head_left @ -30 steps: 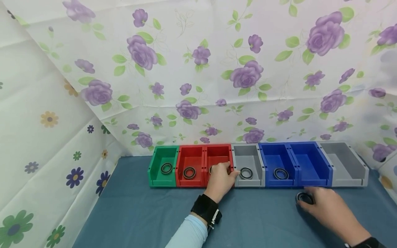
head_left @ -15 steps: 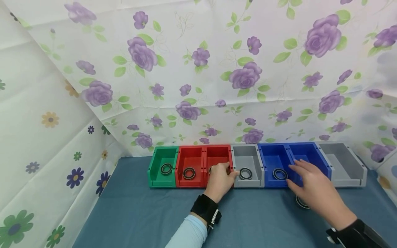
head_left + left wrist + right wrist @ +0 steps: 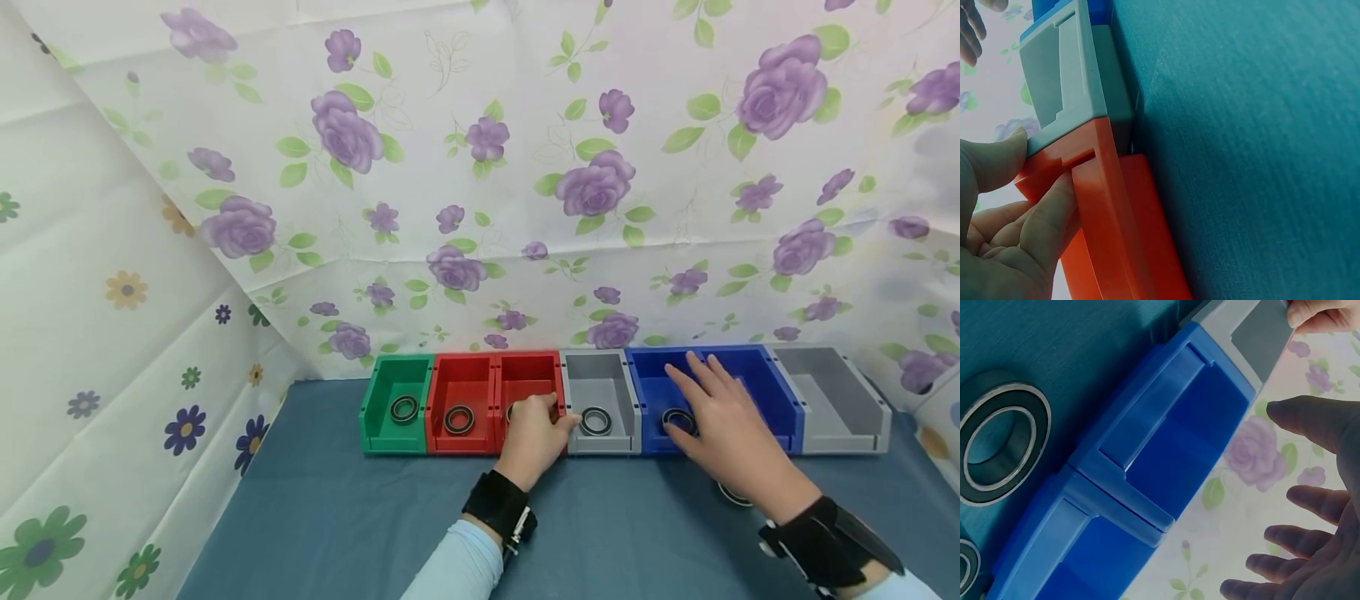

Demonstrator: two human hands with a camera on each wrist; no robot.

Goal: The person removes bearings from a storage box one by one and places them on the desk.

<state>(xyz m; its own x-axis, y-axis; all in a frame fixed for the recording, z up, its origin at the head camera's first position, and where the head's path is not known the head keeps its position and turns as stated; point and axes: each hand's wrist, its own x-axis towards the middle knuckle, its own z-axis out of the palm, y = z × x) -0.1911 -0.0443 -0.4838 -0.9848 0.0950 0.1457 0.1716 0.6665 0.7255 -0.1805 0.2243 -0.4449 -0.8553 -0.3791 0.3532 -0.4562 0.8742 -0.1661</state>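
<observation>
My left hand (image 3: 534, 433) pinches the side wall of the right-hand red bin (image 3: 527, 371), where it meets a grey bin (image 3: 592, 371). In the left wrist view its thumb lies at the grey-red seam and its fingers reach inside the red bin (image 3: 1116, 237). The right hand (image 3: 723, 425) is spread above the two blue bins (image 3: 660, 375), holding nothing. One bearing (image 3: 667, 417) sits in the left blue bin, partly covered by that hand. Another bearing (image 3: 1041, 437) lies on the cloth in front of the blue bins, mostly hidden in the head view.
A green bin (image 3: 393, 375) and the left red bin (image 3: 459, 379) each hold one bearing, as does the middle grey bin. Another grey bin (image 3: 828, 392) ends the row at right. A second bearing (image 3: 967, 565) shows low in the right wrist view. Flowered cloth (image 3: 480, 208) hangs behind.
My right hand has let go of the bearing on the cloth, risen and moved left and away over the blue bins, its fingers spreading. The left hand has stayed in place.
</observation>
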